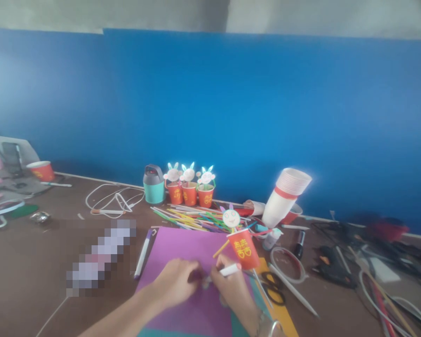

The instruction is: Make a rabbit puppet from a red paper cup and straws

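1. My left hand [177, 281] rests on the purple paper sheet [182, 252], fingers curled down toward a small item pinched at the fingertips. The item is blurred and I cannot tell what it is.
2. My right hand [233, 290] is closed around a white marker [229, 269], which lies across the top of the hand, its tip pointing left toward the left hand's fingertips.
3. The two hands meet over the middle of the purple sheet, fingertips nearly touching.
4. A red paper cup [244, 250] with yellow print, mounted on a stick and topped by a small round paper face [230, 218], stands tilted just beyond my right hand, close to the marker's rear end. Whether it touches the hand I cannot tell.
5. The purple sheet lies flat on the brown table [28, 271], overlapping a teal sheet and a yellow sheet [284, 318] at its right edge.
6. Black-handled scissors [273, 288] lie on the yellow sheet, just right of my right hand.
7. A white pen with purple cap [142, 252] lies beside the purple sheet's left edge.
8. A heap of coloured sticks [192, 217] lies beyond the sheet's far edge.
9. Three finished red cups with rabbit faces [190, 187] stand against the blue wall [231, 103], next to a teal container [153, 185].
10. A leaning stack of white cups [284, 196] stands to the right of the sticks.
11. A black glue gun [331, 269] and tangled cables occupy the table's right end.
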A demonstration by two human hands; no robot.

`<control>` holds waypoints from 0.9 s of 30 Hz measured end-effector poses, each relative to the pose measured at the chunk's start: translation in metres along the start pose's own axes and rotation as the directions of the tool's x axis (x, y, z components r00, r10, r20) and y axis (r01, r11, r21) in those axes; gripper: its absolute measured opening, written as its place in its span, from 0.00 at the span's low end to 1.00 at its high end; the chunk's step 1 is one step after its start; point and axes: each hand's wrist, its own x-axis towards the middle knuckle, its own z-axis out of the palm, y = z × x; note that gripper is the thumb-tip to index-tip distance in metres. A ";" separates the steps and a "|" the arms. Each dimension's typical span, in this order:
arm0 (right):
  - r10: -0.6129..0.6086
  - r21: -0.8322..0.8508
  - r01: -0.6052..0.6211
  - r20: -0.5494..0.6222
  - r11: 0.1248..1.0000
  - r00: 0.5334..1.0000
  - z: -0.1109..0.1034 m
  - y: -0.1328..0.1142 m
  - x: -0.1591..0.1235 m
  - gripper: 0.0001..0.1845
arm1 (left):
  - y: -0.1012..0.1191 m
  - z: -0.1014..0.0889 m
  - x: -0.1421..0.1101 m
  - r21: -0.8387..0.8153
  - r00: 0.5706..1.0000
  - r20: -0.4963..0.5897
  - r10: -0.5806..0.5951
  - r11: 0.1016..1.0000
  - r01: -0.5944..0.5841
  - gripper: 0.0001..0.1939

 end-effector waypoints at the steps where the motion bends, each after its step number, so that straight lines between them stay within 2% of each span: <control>1: -0.003 -0.002 0.003 0.003 1.000 1.000 0.000 0.000 0.000 0.10 | 0.000 0.000 0.000 0.012 1.000 -0.002 -0.002 1.000 0.002 0.10; 7: 0.017 0.006 -0.017 0.024 1.000 1.000 -0.001 -0.001 -0.002 0.10 | 0.002 0.000 -0.001 0.066 1.000 0.007 -0.013 0.998 0.013 0.10; 22: -0.037 -0.025 0.039 0.058 0.999 0.998 -0.001 0.000 -0.003 0.12 | 0.000 0.002 -0.001 0.038 1.000 -0.009 0.007 0.999 -0.007 0.09; 27: -0.018 0.002 0.018 0.060 1.000 0.998 -0.002 -0.003 -0.003 0.12 | 0.000 0.002 -0.001 0.052 1.000 0.004 0.000 0.999 0.000 0.10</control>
